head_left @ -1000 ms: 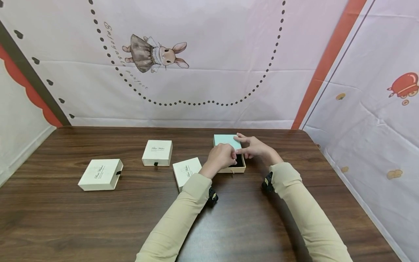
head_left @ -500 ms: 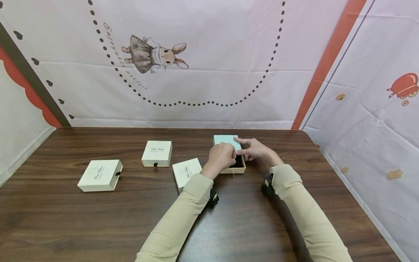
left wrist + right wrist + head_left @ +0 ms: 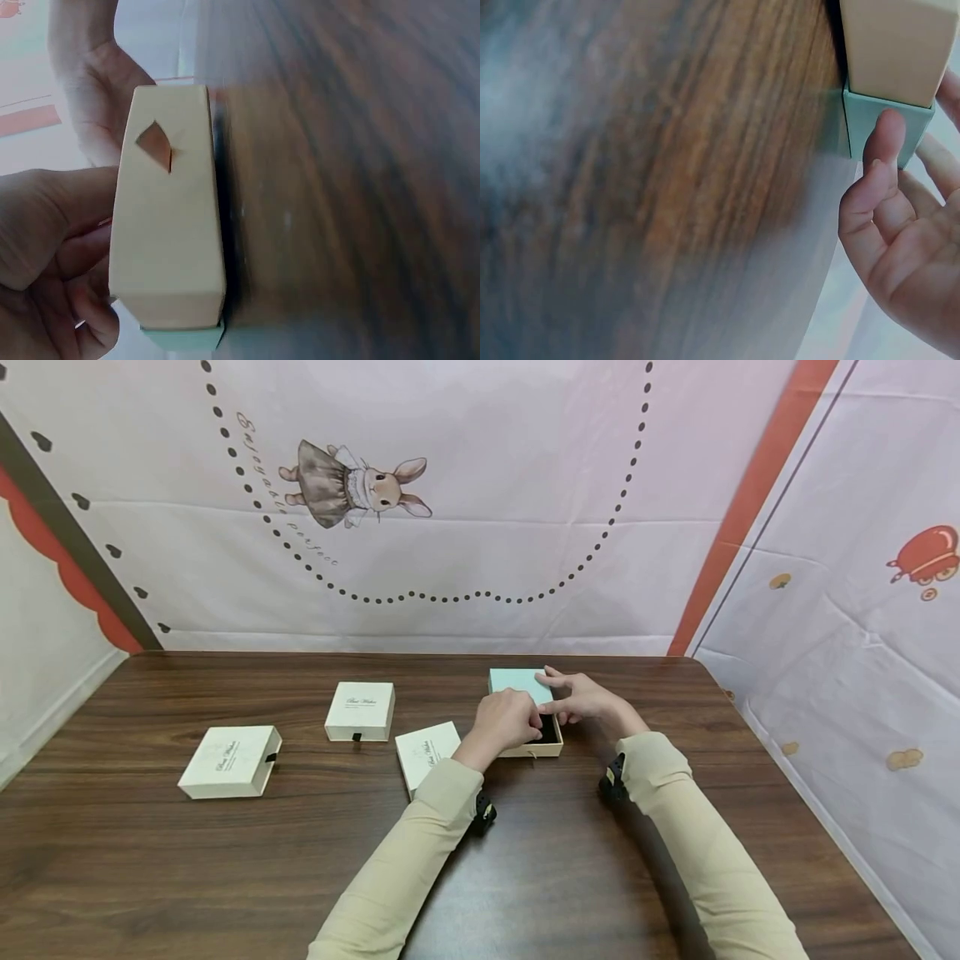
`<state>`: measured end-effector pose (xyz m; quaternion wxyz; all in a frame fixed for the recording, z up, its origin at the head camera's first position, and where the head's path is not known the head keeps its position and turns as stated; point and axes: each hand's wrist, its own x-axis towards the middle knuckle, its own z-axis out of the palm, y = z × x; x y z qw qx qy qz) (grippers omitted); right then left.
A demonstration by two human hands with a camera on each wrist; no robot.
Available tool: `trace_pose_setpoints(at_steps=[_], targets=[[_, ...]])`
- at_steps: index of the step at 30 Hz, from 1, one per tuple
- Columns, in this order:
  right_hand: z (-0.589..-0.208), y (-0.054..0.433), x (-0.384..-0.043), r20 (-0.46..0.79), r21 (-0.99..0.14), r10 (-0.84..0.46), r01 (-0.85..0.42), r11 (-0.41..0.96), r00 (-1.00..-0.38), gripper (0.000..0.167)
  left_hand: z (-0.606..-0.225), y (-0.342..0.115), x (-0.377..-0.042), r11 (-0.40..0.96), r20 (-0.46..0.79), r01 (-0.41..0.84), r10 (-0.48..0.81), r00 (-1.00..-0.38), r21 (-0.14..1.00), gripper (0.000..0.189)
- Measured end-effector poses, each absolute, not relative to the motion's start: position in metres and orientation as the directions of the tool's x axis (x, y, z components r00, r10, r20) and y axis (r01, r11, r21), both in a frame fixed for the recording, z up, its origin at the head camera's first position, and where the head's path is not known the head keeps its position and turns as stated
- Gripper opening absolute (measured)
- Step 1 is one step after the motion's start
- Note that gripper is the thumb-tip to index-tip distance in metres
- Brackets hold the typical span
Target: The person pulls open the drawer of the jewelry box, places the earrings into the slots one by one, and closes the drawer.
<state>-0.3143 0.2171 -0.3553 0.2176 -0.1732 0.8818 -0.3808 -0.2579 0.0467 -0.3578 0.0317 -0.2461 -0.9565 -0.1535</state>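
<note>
A gift box with a teal sleeve (image 3: 516, 680) lies near the far table edge, its cream drawer (image 3: 166, 217) pulled partway out toward me. A dark lining shows inside the drawer, and a small ribbon tab (image 3: 156, 146) sits on its front. My left hand (image 3: 506, 720) is over the drawer with its fingers curled down into it; whatever is between its fingertips is hidden. At the sleeve's right side, my right hand (image 3: 588, 700) grips the box. Its thumb (image 3: 887, 139) lies against the teal side wall, with other fingers at the top.
Three closed cream boxes lie on the brown wooden table (image 3: 225, 877): a left one (image 3: 228, 762), a middle one (image 3: 360, 710), and a tilted one (image 3: 426, 750) beside my left forearm. A printed curtain (image 3: 480, 560) rises behind the table.
Both hands stay at the teal box. My left hand and wrist have shifted very slightly; the right fingers have moved a little on the sleeve. The boxes keep their places.
</note>
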Motion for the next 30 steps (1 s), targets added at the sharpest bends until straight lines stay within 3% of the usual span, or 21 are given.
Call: trace_pose_setpoints(at_steps=[16,30], targets=[[-0.3601,0.2219,-0.3170,-0.179,-0.784,-0.558,-0.225,0.578,-0.810,0.071,-0.3573,0.0414,-0.2578,0.800,0.137,0.500,0.484,-0.864,0.332,0.009],[-0.3622,0.2238,-0.3187,-0.175,-0.826,-0.548,-0.181,0.534,-0.818,0.073,-0.3559,0.0401,-0.2611,0.806,0.134,0.449,0.432,-0.892,0.385,0.008]])
